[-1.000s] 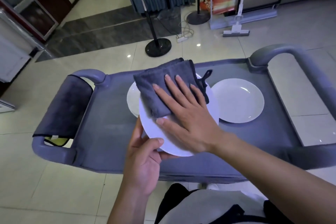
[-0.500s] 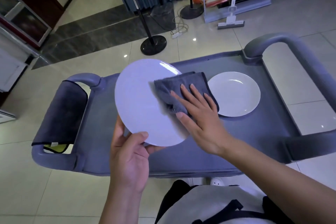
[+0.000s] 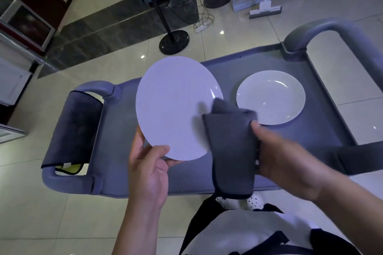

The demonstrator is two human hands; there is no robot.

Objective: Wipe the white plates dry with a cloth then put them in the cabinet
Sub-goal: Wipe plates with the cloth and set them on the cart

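Two hands: left (image 3: 148, 168) grips plate (image 3: 174, 107), right (image 3: 288, 157) grips cloth (image 3: 232, 147).

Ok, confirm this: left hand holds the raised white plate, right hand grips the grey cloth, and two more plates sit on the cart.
One detail is wrong: the head view shows only one other plate on the cart. The left hand holds the raised plate; the right hand grips the cloth.

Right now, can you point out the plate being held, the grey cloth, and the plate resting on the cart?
Held plate (image 3: 176, 107), head view, middle of its white face.
Grey cloth (image 3: 232, 147), head view, middle of the hanging fold.
Plate on the cart (image 3: 273, 95), head view, centre of its shallow well.
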